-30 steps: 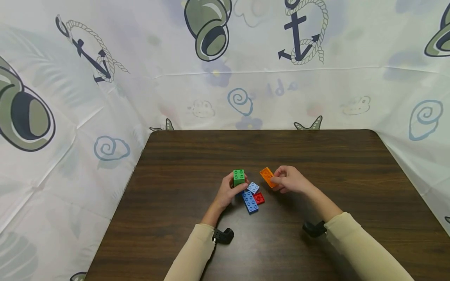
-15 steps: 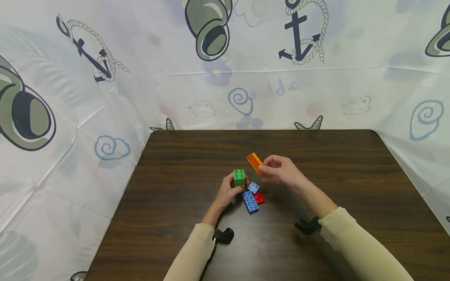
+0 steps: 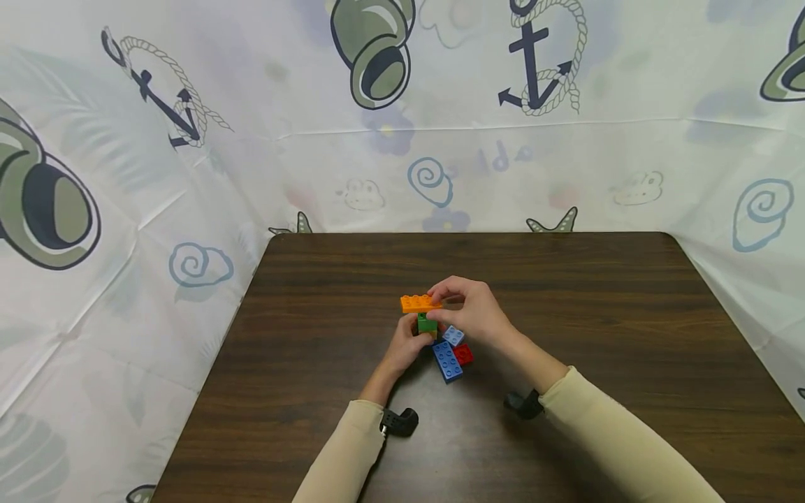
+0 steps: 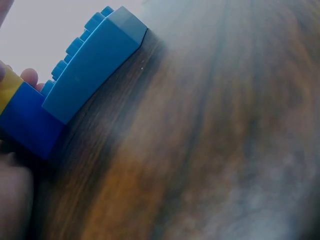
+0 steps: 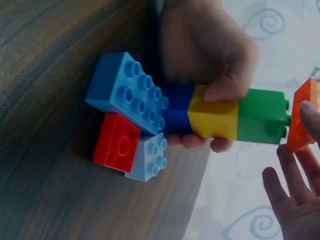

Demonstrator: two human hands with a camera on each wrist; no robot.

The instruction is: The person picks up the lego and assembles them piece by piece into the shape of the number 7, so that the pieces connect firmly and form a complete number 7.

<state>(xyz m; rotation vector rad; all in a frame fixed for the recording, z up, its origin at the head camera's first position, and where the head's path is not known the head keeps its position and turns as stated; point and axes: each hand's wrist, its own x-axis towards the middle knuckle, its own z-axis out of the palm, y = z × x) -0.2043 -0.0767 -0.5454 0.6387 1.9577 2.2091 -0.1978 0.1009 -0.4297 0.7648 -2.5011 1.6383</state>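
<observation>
My left hand (image 3: 405, 346) grips an upright stack of toy bricks, its thumb and fingers around the yellow brick (image 5: 212, 117). Below that is a dark blue brick (image 5: 177, 107); on top sits a green brick (image 3: 427, 324). My right hand (image 3: 474, 313) pinches a flat orange brick (image 3: 415, 304) by its right end, just over the green brick's studs. In the right wrist view, the orange brick (image 5: 302, 120) stands right at those studs. Beside the stack's foot lie a long blue brick (image 3: 448, 362), a small light blue brick (image 3: 453, 335) and a red brick (image 3: 463, 355).
The bricks stand on a dark wood-grain table (image 3: 314, 293) with rounded far corners. Behind it and to its left hangs a pale printed cloth (image 3: 302, 84). A black wrist camera (image 3: 400, 423) sticks out from the left sleeve, another (image 3: 523, 404) from the right.
My right hand has carried the orange brick leftward to above the green brick and turned it from underside showing to studs up. The left hand and the loose bricks have stayed put.
</observation>
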